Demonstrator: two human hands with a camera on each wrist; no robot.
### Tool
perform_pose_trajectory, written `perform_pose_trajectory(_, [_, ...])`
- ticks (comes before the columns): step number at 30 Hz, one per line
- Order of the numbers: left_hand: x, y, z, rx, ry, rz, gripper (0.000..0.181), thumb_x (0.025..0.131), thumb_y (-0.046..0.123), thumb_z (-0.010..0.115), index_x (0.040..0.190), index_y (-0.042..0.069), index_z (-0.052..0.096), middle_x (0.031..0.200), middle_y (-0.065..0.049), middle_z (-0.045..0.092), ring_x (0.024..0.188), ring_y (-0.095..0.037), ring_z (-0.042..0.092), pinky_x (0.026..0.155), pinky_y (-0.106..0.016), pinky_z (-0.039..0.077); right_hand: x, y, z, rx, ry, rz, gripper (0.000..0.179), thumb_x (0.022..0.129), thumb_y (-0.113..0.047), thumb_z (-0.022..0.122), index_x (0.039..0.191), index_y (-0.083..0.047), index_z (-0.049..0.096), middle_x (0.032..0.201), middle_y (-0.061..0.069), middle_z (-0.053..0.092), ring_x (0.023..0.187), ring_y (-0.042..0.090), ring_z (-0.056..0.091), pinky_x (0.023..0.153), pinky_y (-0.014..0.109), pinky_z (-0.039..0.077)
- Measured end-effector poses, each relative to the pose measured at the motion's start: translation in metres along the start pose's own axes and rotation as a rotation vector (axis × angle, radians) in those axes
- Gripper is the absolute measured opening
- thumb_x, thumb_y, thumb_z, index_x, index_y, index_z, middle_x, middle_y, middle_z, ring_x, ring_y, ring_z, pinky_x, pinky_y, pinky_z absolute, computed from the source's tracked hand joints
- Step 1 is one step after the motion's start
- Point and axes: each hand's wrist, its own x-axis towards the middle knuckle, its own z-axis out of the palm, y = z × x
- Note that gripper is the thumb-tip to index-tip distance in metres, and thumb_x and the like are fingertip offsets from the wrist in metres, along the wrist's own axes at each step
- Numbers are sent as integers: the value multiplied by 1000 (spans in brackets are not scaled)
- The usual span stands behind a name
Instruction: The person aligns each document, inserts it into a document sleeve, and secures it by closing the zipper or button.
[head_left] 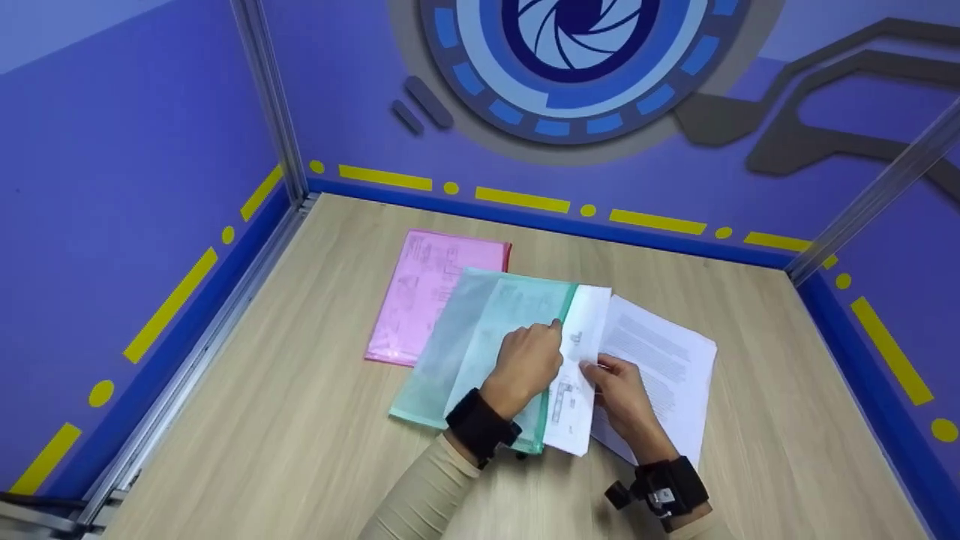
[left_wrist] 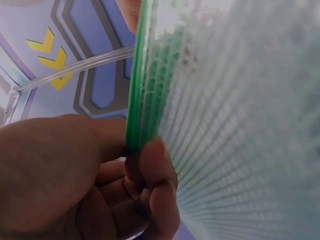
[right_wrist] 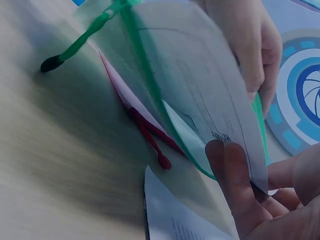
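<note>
A translucent green zip folder (head_left: pixel 450 360) is held above the table, its zip side facing right. My left hand (head_left: pixel 527 365) pinches the green zip edge (left_wrist: pixel 134 100) between thumb and curled fingers. White printed sheets (head_left: pixel 577 375) stick partway out of the folder's opening. With thumb and fingers my right hand (head_left: pixel 622 394) pinches the outer edge of these sheets, as the right wrist view also shows. A green zip pull (right_wrist: pixel 85 42) hangs from one end of the zip. How far the sheets reach inside is blurred by the folder's mesh.
Partly under the green folder lies a pink zip folder (head_left: pixel 405 300) with a red zip pull (right_wrist: pixel 155 147). A stack of printed paper (head_left: pixel 667 367) lies on the wooden table (head_left: pixel 300 420) beneath the right hand. Blue panels (head_left: pixel 360 127) with metal posts surround the table.
</note>
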Motion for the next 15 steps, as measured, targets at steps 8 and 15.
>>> perform_pose_trajectory(8, [1,4,0,14,-25,29,34,105,19,66,136,4,68,99,-10,77,84,-26,74,70,-39,59,6,-1,15,-15,-19,-31,25,104,-2,59,124,9,69,94,12,73,83,22,73,69,34,61])
perform_pose_trajectory(15, [0,7,4,8,-13,62,36,108,17,59,140,2,66,101,-11,77,84,-25,74,71,-37,59,11,-2,32,-32,-32,-51,29,102,0,59,128,5,72,90,10,73,77,19,70,65,32,60])
